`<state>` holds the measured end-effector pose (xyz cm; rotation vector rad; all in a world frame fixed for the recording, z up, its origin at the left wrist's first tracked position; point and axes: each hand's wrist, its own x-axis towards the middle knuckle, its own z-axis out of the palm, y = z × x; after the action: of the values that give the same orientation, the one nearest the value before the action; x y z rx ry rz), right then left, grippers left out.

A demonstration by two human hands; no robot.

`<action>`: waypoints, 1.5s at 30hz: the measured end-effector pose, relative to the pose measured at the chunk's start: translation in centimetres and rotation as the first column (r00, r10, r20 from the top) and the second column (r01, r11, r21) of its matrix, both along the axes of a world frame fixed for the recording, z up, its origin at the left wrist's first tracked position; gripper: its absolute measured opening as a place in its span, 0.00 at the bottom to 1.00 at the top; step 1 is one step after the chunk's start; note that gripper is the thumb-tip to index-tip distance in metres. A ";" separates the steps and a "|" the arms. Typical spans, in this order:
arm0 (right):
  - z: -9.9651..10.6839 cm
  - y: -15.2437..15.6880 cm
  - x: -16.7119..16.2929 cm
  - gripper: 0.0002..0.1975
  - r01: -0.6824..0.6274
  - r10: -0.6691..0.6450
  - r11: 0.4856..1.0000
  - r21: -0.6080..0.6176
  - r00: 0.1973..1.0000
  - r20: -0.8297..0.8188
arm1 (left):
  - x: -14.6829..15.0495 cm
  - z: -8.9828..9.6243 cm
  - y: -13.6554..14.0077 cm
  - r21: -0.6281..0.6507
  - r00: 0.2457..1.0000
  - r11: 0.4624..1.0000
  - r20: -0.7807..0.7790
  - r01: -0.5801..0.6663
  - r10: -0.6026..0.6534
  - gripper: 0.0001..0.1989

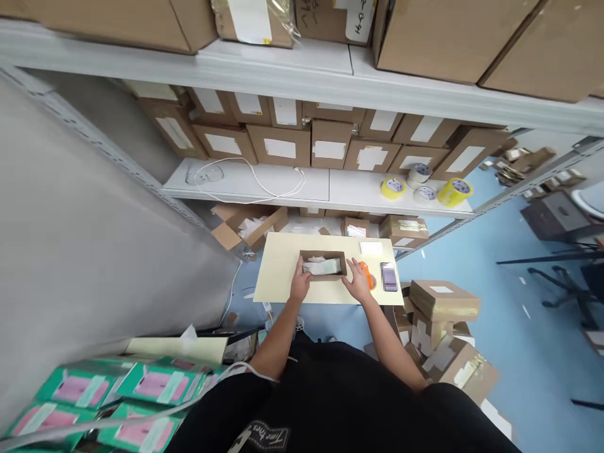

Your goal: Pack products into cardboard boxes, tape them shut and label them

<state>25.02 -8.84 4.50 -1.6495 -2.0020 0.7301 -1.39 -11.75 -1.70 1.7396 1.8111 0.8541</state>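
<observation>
Your left hand (300, 282) clamps the near left corner of the box (324, 277), fingers along its outer side. The box sits on the table (278, 267) between your hands. Your right hand (357, 283), fingers apart, meets its right end, beside the orange tape dispenser (365, 270).

The phone (389, 277) has a blurred screen. The left hand (301, 282) covers one corner of the box (324, 277); the right hand (357, 284) hides part of the orange dispenser (365, 273). Shelf labels (280, 148) are too small to read. The top edge crops the upper cartons (448, 38).
</observation>
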 end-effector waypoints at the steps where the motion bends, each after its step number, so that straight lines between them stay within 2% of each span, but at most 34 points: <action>1: -0.4 0.3 -0.5 0.36 0.023 -0.023 0.999 -0.024 1.000 0.007 | -0.6 -0.3 0.7 -0.031 0.999 0.999 0.014 -0.029 0.029 0.06; 2: -0.8 0.5 -0.9 0.36 0.053 -0.052 0.998 -0.045 0.999 0.012 | -1.1 -0.6 1.3 -0.060 0.998 0.996 0.024 -0.064 0.065 0.06; 4: -1.7 0.9 -1.6 0.37 0.115 -0.114 0.990 -0.078 0.993 0.012 | -2.0 -1.0 1.8 -0.097 0.992 0.989 0.037 -0.115 0.119 0.16; 6: -2.7 1.1 -2.1 0.38 0.169 -0.171 0.979 -0.115 0.985 -0.006 | -2.5 -1.3 1.7 -0.113 0.992 0.987 0.032 -0.116 0.120 0.21; 10: -4.4 1.2 -2.9 0.40 0.225 -0.247 0.939 -0.259 0.968 -0.055 | -2.3 -2.3 0.8 -0.112 1.000 0.993 -0.011 0.022 -0.024 0.09; 14: -5.0 1.2 -3.1 0.39 0.204 -0.254 0.925 -0.322 0.959 -0.124 | -1.9 -3.3 1.0 -0.118 0.977 0.972 -0.040 0.205 -0.211 0.15; 16: -5.0 1.3 -3.0 0.39 0.201 -0.259 0.921 -0.333 0.956 -0.137 | -1.9 -3.6 1.7 -0.139 0.961 0.954 -0.035 0.266 -0.273 0.22; 19: -4.8 1.3 -3.3 0.36 0.132 -0.176 0.935 -0.329 0.979 -0.108 | -2.2 -3.7 2.7 -0.177 0.947 0.934 -0.030 0.310 -0.320 0.29; 22: -4.8 1.5 -4.2 0.30 0.000 0.005 0.962 -0.274 1.000 0.019 | -2.4 -3.7 3.1 -0.190 0.936 0.921 -0.027 0.340 -0.351 0.24; 24: -4.7 1.8 -4.8 0.29 -0.032 0.064 0.970 -0.242 0.990 0.127 | -2.4 -3.6 3.0 -0.175 0.934 0.922 -0.025 0.347 -0.356 0.21; 29: -3.7 3.4 -4.6 0.34 -0.027 0.105 0.962 -0.271 0.954 0.281 | -1.9 -3.3 3.4 -0.190 0.942 0.930 -0.060 0.314 -0.330 0.13; 33: -2.9 4.3 -4.4 0.33 -0.061 0.159 0.946 -0.317 0.943 0.291 | -1.9 -2.8 4.5 -0.271 0.937 0.912 -0.079 0.309 -0.341 0.10; 38: -2.8 4.4 -4.6 0.30 -0.058 0.146 0.946 -0.319 0.954 0.261 | -2.0 -1.7 5.0 -0.299 0.927 0.904 -0.119 0.307 -0.354 0.10; 41: -3.1 4.6 -4.5 0.29 -0.025 0.079 0.947 -0.321 0.985 0.156 | -2.0 -0.7 5.0 -0.295 0.923 0.899 -0.110 0.325 -0.369 0.14; 43: -3.2 5.2 -4.6 0.29 0.073 -0.031 0.942 -0.328 0.991 0.131 | -1.8 0.1 5.3 -0.298 0.934 0.905 -0.093 0.305 -0.345 0.18; 45: -3.5 6.0 -4.8 0.33 0.165 -0.109 0.915 -0.367 0.979 0.170 | -1.3 0.9 6.0 -0.317 0.947 0.912 -0.099 0.261 -0.306 0.19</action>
<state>20.25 -2.81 1.01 -2.0974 -1.9003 1.0207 -2.68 -5.73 -0.77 1.8388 1.6181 0.3204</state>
